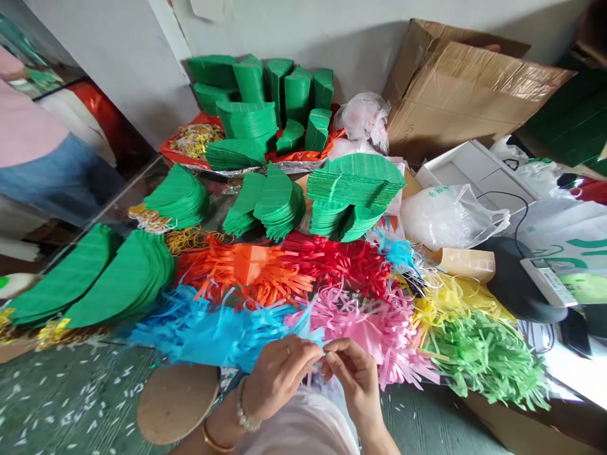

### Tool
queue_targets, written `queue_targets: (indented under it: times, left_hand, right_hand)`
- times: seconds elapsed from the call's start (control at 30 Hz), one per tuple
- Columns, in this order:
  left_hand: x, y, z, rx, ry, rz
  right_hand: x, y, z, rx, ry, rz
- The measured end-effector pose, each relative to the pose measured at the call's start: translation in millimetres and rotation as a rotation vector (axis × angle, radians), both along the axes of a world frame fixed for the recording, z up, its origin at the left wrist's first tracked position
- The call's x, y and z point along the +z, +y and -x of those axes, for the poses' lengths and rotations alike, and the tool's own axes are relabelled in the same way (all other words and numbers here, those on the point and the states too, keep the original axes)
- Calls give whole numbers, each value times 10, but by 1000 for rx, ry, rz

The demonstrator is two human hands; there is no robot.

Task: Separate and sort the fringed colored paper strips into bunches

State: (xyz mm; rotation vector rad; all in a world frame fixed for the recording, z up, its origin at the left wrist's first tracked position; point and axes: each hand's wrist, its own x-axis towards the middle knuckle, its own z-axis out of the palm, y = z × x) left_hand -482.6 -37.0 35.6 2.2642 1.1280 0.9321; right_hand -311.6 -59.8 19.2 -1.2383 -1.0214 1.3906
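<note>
Blue fringed paper (211, 335) looks light, soft and tearable, best held mid-sheet, while left fingers (305, 349) and right fingers (342, 349) pinch closed, contents indiscernible.

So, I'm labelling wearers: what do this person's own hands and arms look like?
The left hand wears a gold-coloured ring, with a pale beaded bracelet and gold-coloured bangle further up. The right hand shows no jewellery. No sleeves are visible.
</note>
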Motion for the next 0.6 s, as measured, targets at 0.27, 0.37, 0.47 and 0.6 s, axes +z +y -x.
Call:
queue_targets:
  times: [0.27,0.37,0.47,0.6]
  left_hand:
    - [-63,-46,48,-12,-36,-122]
    - [-25,-51,32,7,-61,-97]
    - [36,-35,36,-42,-72,-73]
    - [74,8,71,-115,-114,-35]
  right_hand:
    - [145,-48,-43,18,-150,-151]
    - [166,-62,-65,9,-240,-239]
    - [163,-78,-80,-1,-287,-288]
    - [175,-82,-88,13,-371,-375]
